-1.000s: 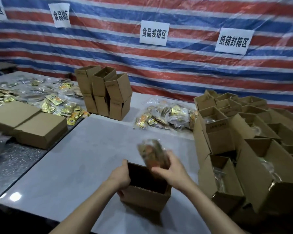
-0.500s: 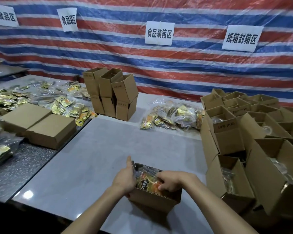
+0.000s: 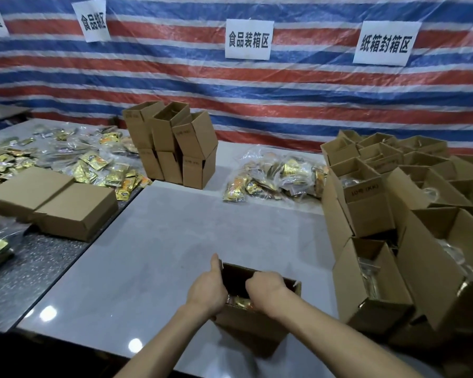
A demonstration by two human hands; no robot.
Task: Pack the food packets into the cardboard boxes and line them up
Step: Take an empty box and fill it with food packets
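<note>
At the near edge of the pale worktop (image 3: pixel 148 255), an open cardboard box (image 3: pixel 254 326) is standing between the person's two hands. The left hand (image 3: pixel 206 289) is gripping the box's left wall, thumb pointing up along the corner. The right hand (image 3: pixel 262 286) is reaching down into the box, fingers curled out of sight, so I cannot tell whether it is gripping anything. A gold-and-orange food packet (image 3: pixel 239 301) is lying inside, just below it. To the right, a crowd of open boxes (image 3: pixel 372 290) is sitting packed close together. Further back, a heap of packets (image 3: pixel 276 178) is lying near a two-tier stack of boxes (image 3: pixel 172 151). Off left, two closed flat boxes (image 3: pixel 52 203) and loose packets (image 3: pixel 88 165) are resting on a darker speckled worktop (image 3: pixel 25 268). A striped tarpaulin (image 3: pixel 284 85) is hanging behind, carrying paper signs (image 3: pixel 249 39).
</note>
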